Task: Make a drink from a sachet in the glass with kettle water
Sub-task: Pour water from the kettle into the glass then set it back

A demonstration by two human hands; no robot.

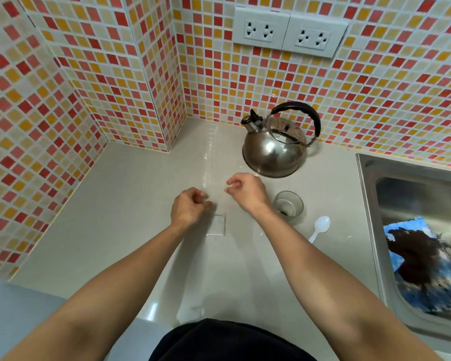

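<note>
A small clear sachet (217, 225) hangs just under the pinched fingertips of my left hand (190, 207), low over the grey counter (130, 204); it looks empty. My right hand (246, 192) hovers a little to the right with thumb and forefinger pinched together, and nothing shows between them. A short glass (289, 204) stands right of that hand with a few dark grains at its bottom. Behind it, against the tiled wall, a steel kettle (274, 149) with a black handle points its spout left. A white plastic spoon (320, 228) lies in front of the glass.
A steel sink (370, 194) takes up the right side, with a stained blue cloth (425, 264) in its basin. Mosaic tiled walls close the back and left, forming a corner. Two wall sockets (288, 32) sit above the kettle. The counter's front edge runs near my body.
</note>
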